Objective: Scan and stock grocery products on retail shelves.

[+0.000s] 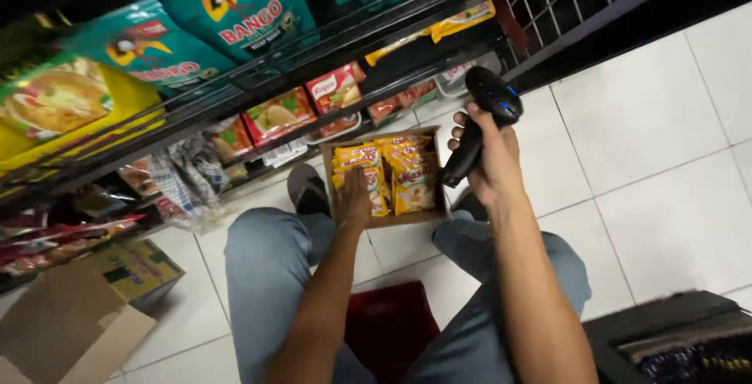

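Nearest the lens, two bare forearms rise from the bottom edge over knees in blue-grey jeans (pixel 266 274), with a dark red mat (pixel 392 325) on the white tiled floor (pixel 666 141) between the legs. At about 8 o'clock lies a flattened brown cardboard sheet (pixel 63 329), and just beside it, toward 9 o'clock, a small green-and-yellow printed carton (pixel 137 270). Along the upper left, from 9 to 12 o'clock, runs a black wire shelf (pixel 258 79) carrying large teal pouches (pixel 235 8) and a yellow packet (pixel 63 98), with red sachets (pixel 274 114) in trays on the lower tier. Near the centre, an open cardboard box (pixel 388 219) stands on the floor, filled with upright yellow-and-orange seasoning packets (pixel 411 173). The left hand (pixel 354 200) reaches into the box's left half, resting on the packets there; its fingers point down among them, and I cannot tell whether they grip one or only touch. A dark sandal (pixel 307 190) shows just left of the box. At about 1 o'clock from the box, the right hand (pixel 489 157) is raised above its right edge, fingers wrapped tight around the handle of a black barcode scanner (pixel 486 114), its head turned toward the shelf. At 4 o'clock, in the bottom corner, sits a dark basket (pixel 674 337).
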